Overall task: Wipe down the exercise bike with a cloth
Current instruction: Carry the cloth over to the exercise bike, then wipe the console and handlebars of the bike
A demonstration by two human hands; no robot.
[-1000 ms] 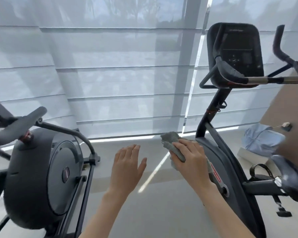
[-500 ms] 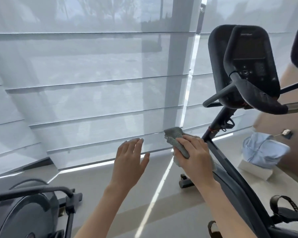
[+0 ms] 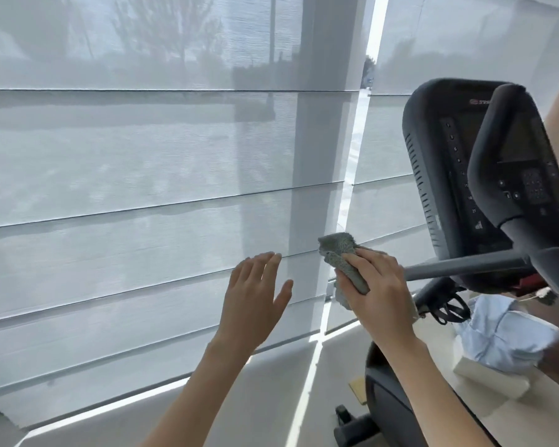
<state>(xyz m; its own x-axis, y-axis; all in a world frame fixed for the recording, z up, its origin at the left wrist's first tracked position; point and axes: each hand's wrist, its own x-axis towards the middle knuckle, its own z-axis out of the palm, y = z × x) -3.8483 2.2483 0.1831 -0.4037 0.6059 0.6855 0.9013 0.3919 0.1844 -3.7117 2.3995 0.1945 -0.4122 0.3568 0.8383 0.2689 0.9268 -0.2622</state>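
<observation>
One grey, nubby cloth (image 3: pixel 342 253) is bunched under the curled right hand (image 3: pixel 380 295), beside the exercise bike (image 3: pixel 459 175) bar. The left hand (image 3: pixel 255 301) is held flat, empty. Both hands have been raised since before.

Cloth (image 3: pixel 346 253): grey-green, fuzzy pile, bunched and folded. Held up in the air by the right hand (image 3: pixel 376 295), fingers (image 3: pixel 357 267) wrapped over it; one wad sticks out above the knuckles, another fold hangs below the palm.

Exercise bike (image 3: pixel 459 188): black, at right of view. Console upright, dark screen, small buttons, vent slots down its left edge. Thick padded handlebar loop crosses in front of console. Grey horizontal bar ends just beside the cloth hand; contact not clear.
</observation>
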